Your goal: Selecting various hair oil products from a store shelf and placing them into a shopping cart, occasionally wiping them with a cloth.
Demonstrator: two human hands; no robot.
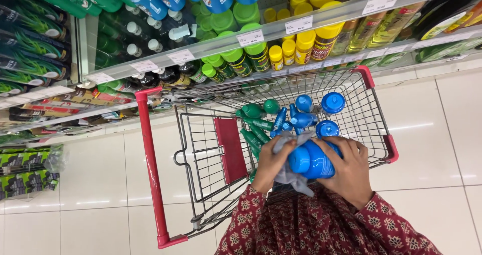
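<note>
My right hand [351, 169] grips a blue bottle [311, 160] with a blue cap, held over the shopping cart [150, 149]. Pressed against the bottle's cap end is a grey cloth [291, 177], bunched in my left hand [271, 162]. Both hands sit above the cart's right half, close to my patterned red sleeves. Below them in the wire basket lie several more blue bottles [329, 104] and several green bottles [256, 127].
The cart has a red handle and red corner trims, with a red child-seat flap [230, 147]. Store shelves [251, 39] with green, blue and yellow-capped bottles run along the top. White floor tiles [437, 134] lie to the right and left of the cart.
</note>
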